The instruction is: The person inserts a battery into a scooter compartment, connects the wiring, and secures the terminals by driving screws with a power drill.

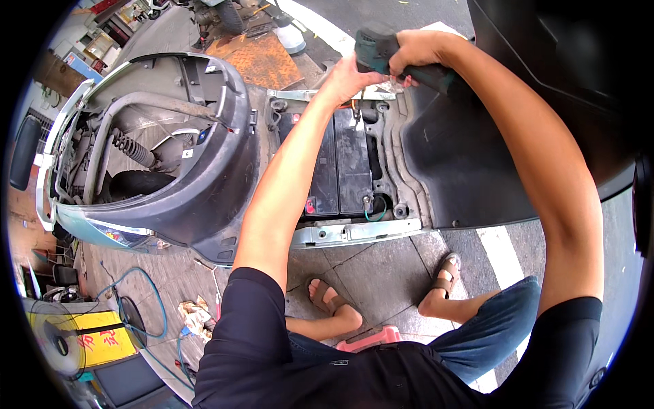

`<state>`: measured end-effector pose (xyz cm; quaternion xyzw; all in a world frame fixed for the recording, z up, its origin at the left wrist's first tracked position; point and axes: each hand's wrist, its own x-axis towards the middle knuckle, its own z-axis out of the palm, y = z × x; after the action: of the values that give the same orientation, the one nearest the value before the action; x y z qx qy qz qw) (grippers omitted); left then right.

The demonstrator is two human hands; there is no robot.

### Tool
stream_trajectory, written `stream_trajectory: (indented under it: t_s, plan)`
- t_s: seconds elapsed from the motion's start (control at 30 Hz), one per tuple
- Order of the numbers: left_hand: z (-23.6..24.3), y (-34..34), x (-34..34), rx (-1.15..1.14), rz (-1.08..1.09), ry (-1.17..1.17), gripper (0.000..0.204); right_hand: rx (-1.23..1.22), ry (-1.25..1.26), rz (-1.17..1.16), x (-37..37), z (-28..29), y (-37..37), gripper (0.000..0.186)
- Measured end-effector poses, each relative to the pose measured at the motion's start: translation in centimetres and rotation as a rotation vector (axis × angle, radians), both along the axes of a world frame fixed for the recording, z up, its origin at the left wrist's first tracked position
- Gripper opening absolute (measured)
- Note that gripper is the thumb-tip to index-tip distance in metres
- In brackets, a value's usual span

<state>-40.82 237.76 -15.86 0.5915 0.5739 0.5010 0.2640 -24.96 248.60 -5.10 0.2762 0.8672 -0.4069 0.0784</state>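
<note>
My right hand (412, 51) grips a dark teal and black power tool (371, 51) above the scooter's far frame rail (300, 94). My left hand (347, 80) is curled at the tool's left end, thumb reaching right; what its fingers hold is unclear. Below both hands, black batteries (351, 167) sit in the open floor compartment, with red and teal wires at their terminals. The tool's working tip is hidden.
The scooter's stripped body (225, 184) lies left; a dark panel (449, 184) lies right. A rusty plate (252, 58) and white jug (289, 37) are beyond. A pink stool (368, 337) is below me. Blue hoses (146, 273) and a fan (58, 341) are lower left.
</note>
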Motion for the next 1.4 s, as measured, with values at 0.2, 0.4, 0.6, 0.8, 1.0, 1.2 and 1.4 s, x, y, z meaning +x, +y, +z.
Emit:
stream_trajectory:
  t_s: [0.2,0.4,0.6,0.8,1.0,1.2,1.4]
  plan:
    - [-2.2,2.0,6.7,0.328,0.933,0.347,0.067,0.218,-0.093,-0.019,-0.6,1.2,-0.3,0.028]
    - [-5.3,-0.2,2.3,0.285,0.375,0.330,0.062,0.230,-0.102,-0.076,0.7,1.0,-0.6,0.028]
    - [-11.2,-5.9,-2.7,0.000,0.365,0.652,0.031,0.298,-0.137,-0.095,0.3,2.1,-2.0,0.029]
    - [-11.3,-4.7,-1.0,-0.007,0.389,0.734,0.031,0.284,-0.097,0.069,0.3,3.0,-2.6,0.034]
    - [-11.0,-4.8,-0.6,-0.127,0.414,0.782,0.029,0.451,-0.218,-0.001,-0.2,3.1,-3.3,0.037]
    - [-11.0,-5.1,-0.2,-0.083,0.418,0.785,0.029,0.211,0.004,0.034,-0.1,1.3,-3.3,0.023]
    - [-11.0,-4.2,0.4,-0.008,0.476,0.707,0.022,0.192,0.272,-0.201,2.1,3.5,-0.3,0.025]
